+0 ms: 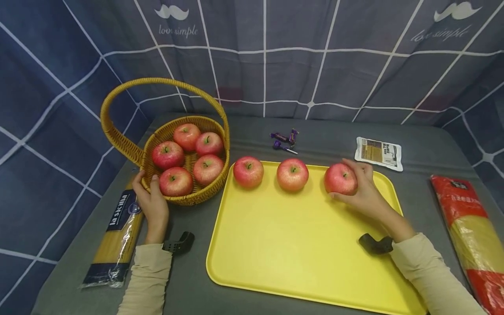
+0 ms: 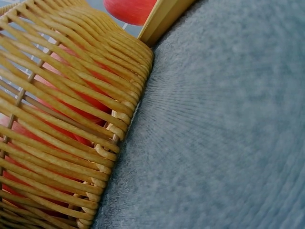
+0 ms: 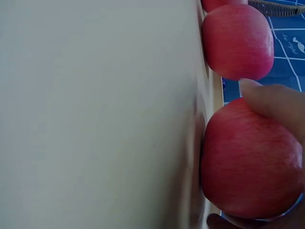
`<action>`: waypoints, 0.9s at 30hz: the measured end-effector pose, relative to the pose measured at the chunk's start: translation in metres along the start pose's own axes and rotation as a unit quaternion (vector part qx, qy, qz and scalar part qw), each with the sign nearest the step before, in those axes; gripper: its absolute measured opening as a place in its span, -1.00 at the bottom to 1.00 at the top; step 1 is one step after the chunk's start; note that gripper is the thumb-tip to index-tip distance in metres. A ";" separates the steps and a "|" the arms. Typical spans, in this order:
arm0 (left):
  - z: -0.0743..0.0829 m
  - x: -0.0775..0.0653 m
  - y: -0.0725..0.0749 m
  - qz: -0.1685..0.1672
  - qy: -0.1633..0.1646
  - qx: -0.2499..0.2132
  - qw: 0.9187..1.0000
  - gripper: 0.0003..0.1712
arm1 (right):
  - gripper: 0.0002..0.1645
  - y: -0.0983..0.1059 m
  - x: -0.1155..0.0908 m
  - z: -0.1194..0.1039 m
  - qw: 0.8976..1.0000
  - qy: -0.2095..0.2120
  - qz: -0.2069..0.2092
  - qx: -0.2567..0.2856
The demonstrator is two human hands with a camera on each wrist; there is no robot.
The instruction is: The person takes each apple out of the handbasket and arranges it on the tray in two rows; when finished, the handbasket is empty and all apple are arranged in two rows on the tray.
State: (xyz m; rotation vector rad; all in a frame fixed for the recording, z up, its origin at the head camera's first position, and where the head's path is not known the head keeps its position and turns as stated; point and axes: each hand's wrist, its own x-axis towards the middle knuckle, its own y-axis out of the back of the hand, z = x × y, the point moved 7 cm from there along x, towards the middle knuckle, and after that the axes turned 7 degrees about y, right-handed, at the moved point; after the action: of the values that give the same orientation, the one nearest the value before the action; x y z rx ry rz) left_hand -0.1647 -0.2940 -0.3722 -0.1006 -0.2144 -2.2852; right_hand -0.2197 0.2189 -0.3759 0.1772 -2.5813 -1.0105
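My right hand (image 1: pixel 364 190) holds a red apple (image 1: pixel 340 179) at the far right part of a yellow tray (image 1: pixel 271 245), thumb and fingers on its opposite sides. Two more apples, one in the middle (image 1: pixel 292 175) and one to the left (image 1: pixel 248 172), sit in a row along the tray's far edge. To the left, my left hand (image 1: pixel 152 203) grips the near rim of a wicker basket (image 1: pixel 197 199), its thumb over the rim. Several apples lie inside the basket. Through the weave (image 2: pixel 62 129), the left wrist view shows red fruit; that hand's fingers are out of its frame.
Purple-wrapped candies (image 1: pixel 284 138) and a lollipop (image 1: pixel 284 147) lie behind the tray. A white packet (image 1: pixel 379 153) lies at the back right, and a red-and-yellow bag (image 1: pixel 470 232) at the right edge. A spaghetti pack (image 1: pixel 118 236) lies left of the left forearm.
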 end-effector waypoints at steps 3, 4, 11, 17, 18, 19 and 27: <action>0.000 0.000 0.000 -0.002 0.003 0.001 1.000 -0.51 | 0.16 -0.006 -0.001 0.001 1.000 0.004 -0.027 -0.002; 0.000 -0.001 0.000 -0.003 0.003 0.000 1.000 -0.51 | 0.17 -0.007 0.000 0.001 0.999 0.006 -0.033 -0.001; 0.003 -0.001 0.001 -0.004 -0.005 -0.004 1.000 -0.51 | 0.18 -0.005 0.002 -0.001 0.999 0.025 -0.044 0.005; 0.004 -0.002 0.001 -0.004 -0.004 -0.004 1.000 -0.52 | 0.20 -0.002 0.005 -0.005 0.998 0.030 -0.060 -0.008; 0.003 -0.002 0.002 -0.003 -0.004 -0.005 1.000 -0.52 | 0.20 -0.001 0.007 -0.006 0.997 0.030 -0.064 -0.010; 0.003 -0.002 0.002 -0.003 -0.004 -0.005 1.000 -0.52 | 0.20 0.000 0.008 -0.008 0.997 0.029 -0.066 -0.010; 0.004 -0.002 0.001 -0.007 -0.004 -0.002 1.000 -0.51 | 0.08 0.004 0.034 -0.037 0.997 0.044 -0.058 0.000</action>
State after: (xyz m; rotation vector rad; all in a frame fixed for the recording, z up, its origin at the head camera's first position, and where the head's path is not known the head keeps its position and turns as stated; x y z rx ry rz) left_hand -0.1627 -0.2928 -0.3688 -0.1108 -0.2142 -2.2994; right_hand -0.2375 0.1905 -0.3385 0.3664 -2.5156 -1.0185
